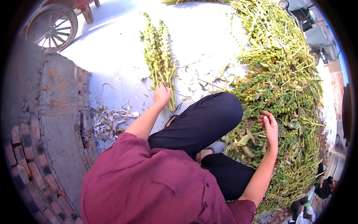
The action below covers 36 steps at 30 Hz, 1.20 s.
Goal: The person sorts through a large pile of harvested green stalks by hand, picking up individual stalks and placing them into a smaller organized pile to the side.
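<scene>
A small bundle of cut stalks (159, 53) covered in green pods lies on the pale ground, tips pointing away from me. My left hand (162, 94) grips its lower stems, just beyond my shoe (183, 107). Over on the right rises a long heap of similar podded stalks (282, 84), mixed with wilted leaves. My right hand (269, 124) is in front of the heap's near side, fingers loosely curled and thumb apart. Nothing shows in it, and whether it touches the heap I cannot tell.
Whitish cloth-like strips (112, 121) lie tangled to the left, beside a broken brick and cement wall (60, 106). A spoked cart wheel (52, 28) stands at upper left. Leaf litter (207, 81) dots the ground. Parked vehicles (318, 35) and people (323, 187) appear beyond the heap.
</scene>
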Each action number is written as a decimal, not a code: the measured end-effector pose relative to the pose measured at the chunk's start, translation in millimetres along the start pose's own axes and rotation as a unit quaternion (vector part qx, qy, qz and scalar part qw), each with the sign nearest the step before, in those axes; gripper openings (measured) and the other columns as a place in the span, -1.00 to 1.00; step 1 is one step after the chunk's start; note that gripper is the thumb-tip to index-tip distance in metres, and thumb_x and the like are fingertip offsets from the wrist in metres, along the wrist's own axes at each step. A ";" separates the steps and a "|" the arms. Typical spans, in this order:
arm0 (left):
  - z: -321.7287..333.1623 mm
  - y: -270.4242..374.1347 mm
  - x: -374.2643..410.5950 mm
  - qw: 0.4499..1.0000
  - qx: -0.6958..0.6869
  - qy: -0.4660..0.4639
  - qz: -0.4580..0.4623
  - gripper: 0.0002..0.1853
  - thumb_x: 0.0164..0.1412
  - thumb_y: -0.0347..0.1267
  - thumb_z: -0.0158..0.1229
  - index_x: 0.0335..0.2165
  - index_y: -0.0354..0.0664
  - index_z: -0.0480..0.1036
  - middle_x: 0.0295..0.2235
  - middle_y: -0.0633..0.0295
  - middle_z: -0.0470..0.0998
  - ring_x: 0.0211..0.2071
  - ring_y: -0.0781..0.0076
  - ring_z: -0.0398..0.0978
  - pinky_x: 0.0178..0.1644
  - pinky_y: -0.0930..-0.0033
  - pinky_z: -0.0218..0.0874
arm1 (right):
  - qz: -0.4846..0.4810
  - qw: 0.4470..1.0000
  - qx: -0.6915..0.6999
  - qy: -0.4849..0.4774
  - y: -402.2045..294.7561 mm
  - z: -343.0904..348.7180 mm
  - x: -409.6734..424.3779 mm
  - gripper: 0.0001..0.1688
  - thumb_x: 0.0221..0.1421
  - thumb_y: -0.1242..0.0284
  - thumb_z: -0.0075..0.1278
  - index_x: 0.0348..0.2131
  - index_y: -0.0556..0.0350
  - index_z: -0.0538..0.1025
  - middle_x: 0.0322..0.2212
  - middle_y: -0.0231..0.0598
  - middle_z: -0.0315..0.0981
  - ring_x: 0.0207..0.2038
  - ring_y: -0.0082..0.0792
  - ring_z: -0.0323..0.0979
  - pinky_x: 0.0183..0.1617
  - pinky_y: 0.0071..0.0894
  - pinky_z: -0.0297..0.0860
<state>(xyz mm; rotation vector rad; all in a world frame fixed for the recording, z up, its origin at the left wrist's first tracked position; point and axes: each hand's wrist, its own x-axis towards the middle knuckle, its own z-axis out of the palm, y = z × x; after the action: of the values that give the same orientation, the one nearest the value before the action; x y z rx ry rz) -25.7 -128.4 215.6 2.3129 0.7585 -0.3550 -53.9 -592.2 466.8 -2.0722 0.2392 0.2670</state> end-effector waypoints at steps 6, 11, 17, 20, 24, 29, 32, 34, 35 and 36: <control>0.8 -51.8 35.8 0.978 -0.069 0.194 0.022 -0.13 0.10 0.07 0.13 0.13 -0.40 0.14 0.03 -0.25 0.28 0.03 -0.20 0.31 0.16 0.04 0.10 | 0.078 0.990 -0.062 -0.102 24.4 41.7 53.1 -0.64 0.29 0.42 -0.18 0.01 0.17 0.42 -0.25 -0.30 0.51 -0.27 -0.57 0.45 -0.23 -0.57 0.37; 20.6 -75.1 67.3 0.957 -0.287 0.042 -0.021 0.23 -0.08 0.19 0.27 0.23 -0.48 -0.12 0.17 -0.30 0.15 0.19 -0.04 0.19 0.26 0.17 0.00 | 0.059 0.969 -0.031 -0.240 58.3 150.5 134.4 -0.55 0.24 0.37 -0.13 0.05 0.22 0.39 -0.11 -0.15 0.48 -0.08 -0.34 0.44 0.03 -0.43 0.33; 10.3 -62.3 56.0 0.873 -0.457 -0.108 -0.129 0.27 -0.04 0.05 0.33 0.29 -0.21 -0.39 0.13 -0.14 0.23 0.11 0.10 0.30 0.16 0.12 0.15 | 0.052 0.925 0.111 -0.359 114.2 349.2 188.3 -0.14 0.28 0.09 -0.13 0.32 0.13 -0.08 0.31 -0.15 -0.09 0.30 -0.19 0.01 0.23 -0.18 0.16; 11.3 -69.7 58.4 0.868 -0.460 -0.150 -0.114 0.00 0.12 -0.05 0.23 0.25 -0.12 -0.27 0.10 -0.04 0.26 0.06 0.20 0.33 0.09 0.11 0.20 | 0.022 0.924 0.099 -0.368 126.7 427.0 182.2 -0.09 0.28 0.06 -0.17 0.33 0.13 -0.16 0.33 -0.09 -0.18 0.35 -0.17 -0.15 0.30 -0.16 0.04; 22.3 -66.6 52.4 0.895 -0.417 -0.147 -0.061 -0.17 0.21 -0.12 0.16 0.20 -0.14 -0.18 0.07 0.01 0.27 0.05 0.23 0.33 0.09 0.20 0.18 | -0.178 0.923 -0.055 -0.336 120.5 460.7 149.3 -0.17 0.24 0.27 -0.15 0.28 0.34 -0.10 0.27 0.22 -0.14 0.32 0.07 -0.10 0.35 -0.28 -0.05; 24.0 -84.7 28.9 0.896 -0.415 -0.153 -0.034 -0.15 0.24 -0.18 0.14 0.23 -0.16 -0.26 0.05 0.03 0.31 0.04 0.28 0.33 0.08 0.23 0.20 | -0.178 0.905 -0.066 -0.381 117.5 444.2 125.3 -0.16 0.19 0.36 -0.09 0.27 0.37 -0.10 0.27 0.24 -0.17 0.31 0.09 -0.10 0.34 -0.30 -0.02; 23.5 -87.6 35.9 0.913 -0.371 -0.164 -0.051 -0.14 0.25 -0.20 0.13 0.23 -0.19 -0.28 0.06 0.01 0.30 0.03 0.27 0.33 0.07 0.24 0.20 | -0.181 0.895 -0.037 -0.405 122.7 435.9 135.5 -0.16 0.19 0.33 -0.08 0.27 0.31 -0.08 0.28 0.16 -0.15 0.32 0.01 -0.08 0.34 -0.30 -0.03; 27.2 -88.6 46.9 0.941 -0.312 -0.134 -0.011 -0.11 0.20 -0.14 0.18 0.23 -0.22 -0.21 0.06 -0.02 0.30 0.03 0.25 0.33 0.06 0.20 0.23 | -0.195 0.902 -0.058 -0.381 132.1 429.6 146.9 -0.23 0.20 0.30 -0.07 0.26 0.25 0.05 0.22 0.09 0.06 0.27 -0.10 0.08 0.30 -0.33 0.05; 31.8 -89.3 44.2 0.946 -0.301 -0.121 0.010 -0.09 0.18 -0.12 0.21 0.24 -0.22 -0.19 0.06 -0.03 0.30 0.03 0.25 0.33 0.05 0.20 0.23 | -0.143 0.898 -0.050 -0.412 116.8 419.8 149.0 -0.26 0.20 0.30 -0.06 0.24 0.25 0.09 0.19 0.08 0.13 0.24 -0.13 0.13 0.28 -0.34 0.08; 23.3 -98.4 42.6 0.949 -0.296 -0.106 -0.014 -0.10 0.15 -0.11 0.23 0.21 -0.25 -0.11 0.01 -0.02 0.34 0.02 0.23 0.34 0.06 0.22 0.21 | -0.091 0.893 -0.040 -0.439 101.2 409.3 148.4 -0.29 0.21 0.29 -0.06 0.23 0.25 0.14 0.16 0.06 0.19 0.21 -0.17 0.18 0.27 -0.35 0.10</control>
<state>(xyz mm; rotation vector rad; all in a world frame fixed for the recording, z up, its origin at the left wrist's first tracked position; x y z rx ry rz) -52.6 -66.2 129.4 1.6727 0.6775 -0.3278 22.7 -293.9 142.8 -1.8292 -0.5209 1.0652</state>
